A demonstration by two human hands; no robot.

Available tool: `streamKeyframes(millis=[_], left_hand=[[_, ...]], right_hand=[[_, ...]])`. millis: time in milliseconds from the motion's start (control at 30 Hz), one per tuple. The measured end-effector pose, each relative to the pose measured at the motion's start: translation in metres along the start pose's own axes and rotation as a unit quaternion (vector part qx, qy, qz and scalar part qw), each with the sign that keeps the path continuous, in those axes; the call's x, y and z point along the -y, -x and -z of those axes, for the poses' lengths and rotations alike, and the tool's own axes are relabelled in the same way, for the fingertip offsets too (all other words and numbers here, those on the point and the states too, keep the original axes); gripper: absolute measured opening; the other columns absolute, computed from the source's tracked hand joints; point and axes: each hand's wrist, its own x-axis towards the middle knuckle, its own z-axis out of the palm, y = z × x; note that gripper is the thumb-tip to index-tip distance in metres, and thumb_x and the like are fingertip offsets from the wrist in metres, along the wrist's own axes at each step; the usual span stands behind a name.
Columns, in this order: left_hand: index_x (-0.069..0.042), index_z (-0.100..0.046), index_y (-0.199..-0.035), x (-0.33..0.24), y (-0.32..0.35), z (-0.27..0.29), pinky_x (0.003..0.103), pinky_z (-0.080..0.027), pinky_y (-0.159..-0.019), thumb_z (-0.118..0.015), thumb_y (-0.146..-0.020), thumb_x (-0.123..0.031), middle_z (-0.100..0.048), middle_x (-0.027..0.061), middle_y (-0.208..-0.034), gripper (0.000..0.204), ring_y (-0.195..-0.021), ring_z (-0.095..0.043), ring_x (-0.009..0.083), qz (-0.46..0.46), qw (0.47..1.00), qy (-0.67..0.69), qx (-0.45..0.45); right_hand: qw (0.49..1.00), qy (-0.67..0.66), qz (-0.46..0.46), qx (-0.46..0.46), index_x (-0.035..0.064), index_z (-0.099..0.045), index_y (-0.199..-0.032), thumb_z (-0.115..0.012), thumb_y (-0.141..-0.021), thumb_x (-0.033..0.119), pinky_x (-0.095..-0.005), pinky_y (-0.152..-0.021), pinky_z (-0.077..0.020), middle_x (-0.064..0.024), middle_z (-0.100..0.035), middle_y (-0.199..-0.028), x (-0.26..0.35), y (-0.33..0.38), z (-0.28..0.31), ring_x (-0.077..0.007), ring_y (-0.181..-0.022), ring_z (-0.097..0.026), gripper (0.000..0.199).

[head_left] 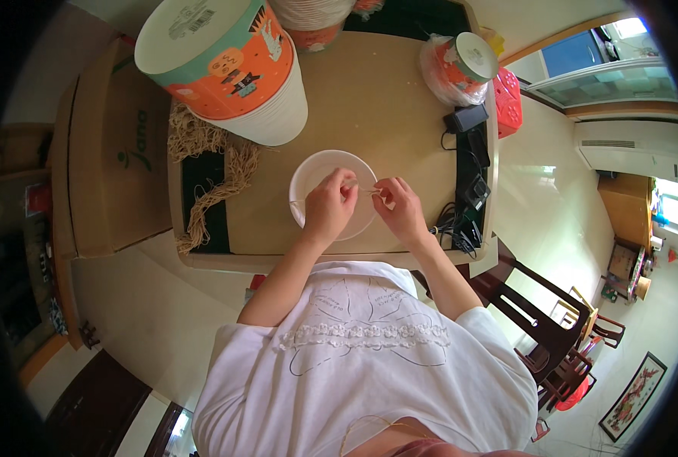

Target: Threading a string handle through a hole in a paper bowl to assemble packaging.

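Observation:
A round white paper tub [312, 174] stands in front of me on the table, its open mouth facing up. Over it my left hand [331, 202] pinches a thin beige string [366, 190]. My right hand [400, 207] is closed on the same string, close beside the left, and a short length shows between the fingertips. Another bit of strand sticks out left of my left hand across the tub's rim. At the left lies a bundle of beige strings [236, 171], partly draped over the table's dark border.
A tall stack of orange and green paper buckets [240, 72] leans at the far left, beside a cardboard box [114, 152]. Plastic-wrapped paper cups [468, 65] stand far right. Black adapters and cables [467, 217] line the right edge; dark wooden chairs [533, 312] stand beyond.

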Motion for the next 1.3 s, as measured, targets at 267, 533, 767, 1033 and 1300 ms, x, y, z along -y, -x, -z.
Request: streamKeyframes(millis=[267, 533, 767, 1033, 1300], left_hand=[[-0.008, -0.066, -0.086, 0.018, 0.005, -0.022, 0.03, -0.045, -0.053, -0.069, -0.078, -0.007, -0.06, 0.0041, -0.078, 0.009, -0.056, -0.055, 0.0159, -0.043, 0.998, 0.017, 0.043], [-0.009, -0.068, -0.082, 0.011, 0.005, -0.031, 0.037, -0.051, -0.062, -0.068, -0.076, -0.011, -0.061, 0.0079, -0.082, 0.006, -0.071, -0.063, 0.0276, -0.035, 0.999, 0.0, 0.023], [-0.007, -0.067, -0.084, 0.019, 0.005, -0.035, 0.032, -0.046, -0.053, -0.069, -0.077, -0.007, -0.059, 0.0064, -0.076, 0.007, -0.057, -0.057, 0.0195, -0.051, 0.998, 0.015, -0.016], [-0.009, -0.068, -0.079, 0.009, 0.006, -0.037, 0.037, -0.05, -0.059, -0.068, -0.076, -0.012, -0.062, 0.0082, -0.077, 0.004, -0.068, -0.062, 0.0277, -0.033, 0.999, 0.01, -0.009], [-0.005, -0.067, -0.083, 0.017, 0.005, -0.032, 0.031, -0.045, -0.052, -0.068, -0.079, -0.007, -0.059, 0.0069, -0.071, 0.005, -0.056, -0.056, 0.0192, -0.065, 0.997, 0.024, -0.027]], right_hand=[[0.998, -0.06, 0.006, -0.015, -0.001, -0.06, -0.091, -0.063, -0.081, -0.001, -0.0296, -0.068, -0.0535, -0.0129, -0.062, -0.084, -0.014, -0.002, -0.001, -0.0219, -0.074, -0.065, 0.011], [0.984, -0.15, -0.092, 0.0, -0.0016, -0.06, -0.093, -0.062, -0.086, 0.001, -0.0235, -0.07, -0.0505, -0.006, -0.063, -0.082, -0.027, 0.0, -0.007, -0.0106, -0.076, -0.061, 0.008], [0.99, -0.124, -0.065, -0.004, -0.0007, -0.06, -0.092, -0.064, -0.085, 0.006, -0.0277, -0.066, -0.0513, -0.0108, -0.064, -0.083, -0.032, 0.001, -0.008, -0.0172, -0.073, -0.063, 0.01], [0.99, -0.128, -0.055, -0.008, -0.0007, -0.06, -0.092, -0.065, -0.084, 0.005, -0.0279, -0.066, -0.0514, -0.0111, -0.063, -0.084, -0.032, 0.0, -0.008, -0.0181, -0.074, -0.063, 0.011], [0.991, -0.118, -0.061, 0.002, -0.0008, -0.06, -0.094, -0.063, -0.086, 0.002, -0.0239, -0.069, -0.0505, -0.0052, -0.064, -0.084, -0.03, 0.0, -0.006, -0.0106, -0.076, -0.061, 0.009]])
